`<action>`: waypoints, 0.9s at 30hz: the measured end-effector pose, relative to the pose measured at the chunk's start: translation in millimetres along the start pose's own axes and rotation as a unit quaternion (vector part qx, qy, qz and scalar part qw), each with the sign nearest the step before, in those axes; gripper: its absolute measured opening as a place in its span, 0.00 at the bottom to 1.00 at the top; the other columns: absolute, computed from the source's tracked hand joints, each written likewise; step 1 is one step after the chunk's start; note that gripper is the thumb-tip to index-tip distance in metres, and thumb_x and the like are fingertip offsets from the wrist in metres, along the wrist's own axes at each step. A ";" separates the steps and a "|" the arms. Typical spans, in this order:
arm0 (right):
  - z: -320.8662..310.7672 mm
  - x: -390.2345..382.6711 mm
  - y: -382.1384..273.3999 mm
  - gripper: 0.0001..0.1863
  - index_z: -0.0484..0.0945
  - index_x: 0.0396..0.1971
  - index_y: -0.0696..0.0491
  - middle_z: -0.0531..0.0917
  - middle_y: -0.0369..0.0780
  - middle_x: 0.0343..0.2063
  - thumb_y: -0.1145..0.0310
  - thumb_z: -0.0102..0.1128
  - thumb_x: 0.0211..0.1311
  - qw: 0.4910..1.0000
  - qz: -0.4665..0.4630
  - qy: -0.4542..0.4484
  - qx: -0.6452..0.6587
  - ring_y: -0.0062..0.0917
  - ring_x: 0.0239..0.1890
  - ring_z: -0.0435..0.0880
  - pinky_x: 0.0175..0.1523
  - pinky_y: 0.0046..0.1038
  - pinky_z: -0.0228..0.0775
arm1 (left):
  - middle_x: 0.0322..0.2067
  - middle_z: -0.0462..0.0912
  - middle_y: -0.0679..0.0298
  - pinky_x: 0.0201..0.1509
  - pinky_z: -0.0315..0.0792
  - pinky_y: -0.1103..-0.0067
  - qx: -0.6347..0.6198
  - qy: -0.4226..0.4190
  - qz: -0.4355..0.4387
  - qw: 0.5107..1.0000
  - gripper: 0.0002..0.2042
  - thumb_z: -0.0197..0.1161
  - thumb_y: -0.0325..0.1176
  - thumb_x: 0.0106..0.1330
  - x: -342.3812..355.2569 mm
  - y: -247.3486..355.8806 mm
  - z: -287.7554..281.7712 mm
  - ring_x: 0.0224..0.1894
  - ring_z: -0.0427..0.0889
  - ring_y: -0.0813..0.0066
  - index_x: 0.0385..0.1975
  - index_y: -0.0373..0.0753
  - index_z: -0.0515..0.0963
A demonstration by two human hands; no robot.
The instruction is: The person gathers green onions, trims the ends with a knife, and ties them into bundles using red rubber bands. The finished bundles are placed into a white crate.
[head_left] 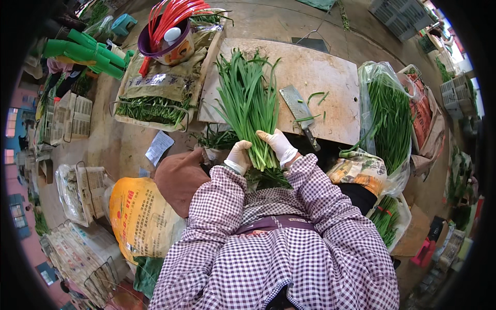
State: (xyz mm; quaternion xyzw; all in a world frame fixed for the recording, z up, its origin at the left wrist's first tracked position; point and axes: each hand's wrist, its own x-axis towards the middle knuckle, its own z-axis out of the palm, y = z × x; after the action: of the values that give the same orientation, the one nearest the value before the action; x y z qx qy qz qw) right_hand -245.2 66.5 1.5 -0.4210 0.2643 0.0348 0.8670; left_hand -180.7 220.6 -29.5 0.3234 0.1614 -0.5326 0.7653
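Observation:
A thick bunch of garlic chives (248, 98) lies with its green leaves on the wooden board (325, 77) and its pale stem ends toward me. My left hand (239, 157), in a white glove, is closed round the left side of the stems. Gripping the right side is my right hand (279, 146), also gloved, with its thumb across the stems. A cleaver (296, 106) with a dark handle rests on the board right of the bunch, its handle over the near edge. Short green scraps (317, 97) are scattered beside the blade.
Left of the board stands a crate of greens (152, 111) under a cloth, topped by a purple-rimmed bucket (166, 45) with red ties. A plastic bag of chives (387, 113) stands at the right. An orange sack (139, 219) lies at my left.

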 end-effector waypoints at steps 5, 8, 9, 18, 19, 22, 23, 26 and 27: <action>-18.2 23.0 13.5 0.18 0.76 0.45 0.55 0.82 0.37 0.37 0.61 0.63 0.59 0.996 0.082 0.010 -0.041 0.24 0.34 0.81 0.40 0.29 0.75 | 0.38 0.82 0.54 0.47 0.77 0.58 -0.082 0.030 0.051 0.995 0.19 0.58 0.27 0.45 17.0 -12.7 -7.8 0.39 0.82 0.55 0.41 0.32 0.75; -14.2 15.1 0.1 0.17 0.76 0.45 0.55 0.83 0.39 0.37 0.62 0.63 0.59 0.994 0.104 0.033 0.004 0.26 0.35 0.82 0.41 0.29 0.76 | 0.39 0.82 0.55 0.47 0.78 0.58 -0.123 0.028 0.021 0.992 0.18 0.58 0.28 0.46 11.0 -6.6 -4.4 0.40 0.82 0.55 0.41 0.33 0.76; -11.9 11.8 -2.9 0.17 0.76 0.45 0.56 0.83 0.39 0.37 0.64 0.63 0.59 0.993 0.108 0.042 -0.022 0.25 0.35 0.82 0.41 0.29 0.77 | 0.39 0.82 0.55 0.48 0.78 0.59 -0.133 0.026 0.034 0.990 0.16 0.61 0.30 0.50 12.2 -8.8 -9.4 0.41 0.82 0.57 0.41 0.34 0.76; 13.8 11.5 -8.5 0.24 0.69 0.50 0.60 0.78 0.39 0.42 0.57 0.58 0.64 0.961 -0.201 0.059 -0.179 0.23 0.41 0.76 0.47 0.24 0.69 | 0.38 0.81 0.63 0.46 0.76 0.67 -0.052 -0.022 0.065 0.996 0.09 0.59 0.33 0.63 8.3 3.9 31.6 0.39 0.81 0.67 0.41 0.38 0.75; 14.8 16.1 -10.7 0.25 0.70 0.50 0.60 0.79 0.39 0.40 0.56 0.59 0.63 0.960 -0.156 0.070 -0.220 0.23 0.40 0.77 0.45 0.24 0.70 | 0.37 0.81 0.61 0.45 0.78 0.65 -0.070 -0.009 0.070 0.995 0.09 0.59 0.32 0.63 14.5 5.3 24.0 0.39 0.81 0.65 0.40 0.38 0.75; -11.5 48.2 -7.9 0.30 0.69 0.51 0.60 0.80 0.40 0.39 0.53 0.64 0.58 0.969 -0.093 0.013 -0.227 0.23 0.38 0.78 0.42 0.25 0.71 | 0.38 0.81 0.58 0.47 0.78 0.59 -0.157 0.024 0.074 0.985 0.08 0.58 0.31 0.62 30.4 1.2 28.6 0.40 0.81 0.59 0.39 0.37 0.75; -11.2 48.2 -7.0 0.30 0.69 0.52 0.60 0.80 0.43 0.41 0.54 0.64 0.57 0.960 -0.090 0.044 -0.260 0.25 0.40 0.78 0.45 0.27 0.71 | 0.39 0.81 0.57 0.48 0.77 0.58 -0.178 0.026 0.068 0.981 0.09 0.58 0.31 0.62 32.3 -2.3 23.1 0.41 0.81 0.59 0.40 0.37 0.75; -11.8 42.3 -9.5 0.34 0.64 0.57 0.60 0.79 0.46 0.44 0.55 0.65 0.57 0.935 -0.118 0.112 -0.316 0.29 0.45 0.78 0.50 0.29 0.70 | 0.42 0.80 0.54 0.51 0.75 0.55 -0.214 -0.008 0.064 0.975 0.12 0.56 0.30 0.61 42.4 -7.0 11.3 0.44 0.81 0.57 0.43 0.34 0.73; 10.1 18.9 -32.3 0.37 0.60 0.61 0.61 0.77 0.50 0.48 0.55 0.64 0.58 0.926 -0.085 0.145 -0.337 0.32 0.50 0.77 0.54 0.29 0.68 | 0.43 0.80 0.54 0.51 0.75 0.55 -0.207 -0.022 0.059 0.976 0.13 0.56 0.31 0.60 41.8 -5.8 10.0 0.44 0.81 0.56 0.44 0.34 0.73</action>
State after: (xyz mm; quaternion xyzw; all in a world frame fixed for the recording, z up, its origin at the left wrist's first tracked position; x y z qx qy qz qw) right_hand -215.4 50.2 20.3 -0.7096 0.3229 -0.0130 0.6262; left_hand -171.0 182.9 -48.7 0.1551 0.2319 -0.4489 0.8489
